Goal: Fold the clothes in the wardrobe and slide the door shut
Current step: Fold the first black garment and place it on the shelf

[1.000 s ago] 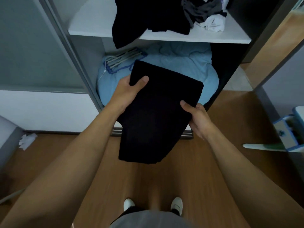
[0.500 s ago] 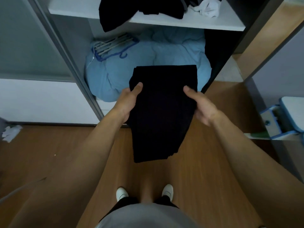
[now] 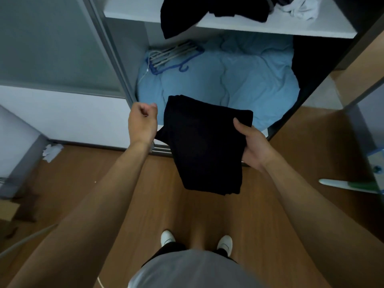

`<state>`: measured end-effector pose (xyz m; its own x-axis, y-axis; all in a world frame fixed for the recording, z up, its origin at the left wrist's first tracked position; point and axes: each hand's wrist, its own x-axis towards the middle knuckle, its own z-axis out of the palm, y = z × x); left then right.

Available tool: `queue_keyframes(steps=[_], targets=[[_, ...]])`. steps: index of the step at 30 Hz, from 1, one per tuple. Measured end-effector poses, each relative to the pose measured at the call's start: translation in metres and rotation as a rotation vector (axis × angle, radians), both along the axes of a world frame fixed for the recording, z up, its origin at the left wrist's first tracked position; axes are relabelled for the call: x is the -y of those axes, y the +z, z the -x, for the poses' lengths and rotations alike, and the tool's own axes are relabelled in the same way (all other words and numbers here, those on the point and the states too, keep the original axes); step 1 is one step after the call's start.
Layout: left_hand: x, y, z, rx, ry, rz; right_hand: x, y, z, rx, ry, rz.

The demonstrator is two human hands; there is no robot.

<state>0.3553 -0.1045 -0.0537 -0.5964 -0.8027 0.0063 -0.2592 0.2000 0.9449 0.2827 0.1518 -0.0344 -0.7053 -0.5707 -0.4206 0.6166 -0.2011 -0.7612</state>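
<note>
A folded black garment (image 3: 204, 146) hangs in front of the open wardrobe, its lower end drooping toward the floor. My right hand (image 3: 252, 145) grips its right edge, thumb on top. My left hand (image 3: 142, 121) hovers just left of the garment with fingers curled and nothing in them. On the white shelf (image 3: 274, 29) above lie a heap of black clothes (image 3: 207, 11) and a white cloth (image 3: 301, 9). The frosted sliding door (image 3: 52, 48) stands pushed to the left.
Blue bedding (image 3: 239, 77) fills the wardrobe bottom, with several hangers (image 3: 172, 56) on it. Crumpled paper (image 3: 52, 151) and a cardboard box (image 3: 8, 208) lie on the wooden floor at left. A white and green object (image 3: 351, 186) juts in at right.
My left hand has let go of the garment and pulled off to the left. The right hand alone now holds it, and the garment has tilted and shifted right.
</note>
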Motion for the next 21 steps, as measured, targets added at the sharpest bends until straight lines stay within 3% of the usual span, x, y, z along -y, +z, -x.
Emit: queue_keyframes(steps=[4, 6, 17, 21], targets=[[-0.010, -0.032, -0.025, 0.193, -0.218, -0.312, 0.004, -0.001, 0.001, 0.070, 0.003, -0.036], [-0.015, -0.042, -0.031, 0.239, -0.360, -0.372, 0.006, 0.000, 0.002, 0.075, 0.005, -0.058], [-0.021, -0.037, -0.013, -0.073, -0.670, -0.740, 0.003, 0.003, 0.012, 0.087, -0.047, -0.057], [-0.027, -0.033, -0.011, 0.012, -0.702, -0.651, 0.004, 0.008, 0.019, 0.073, -0.088, -0.028]])
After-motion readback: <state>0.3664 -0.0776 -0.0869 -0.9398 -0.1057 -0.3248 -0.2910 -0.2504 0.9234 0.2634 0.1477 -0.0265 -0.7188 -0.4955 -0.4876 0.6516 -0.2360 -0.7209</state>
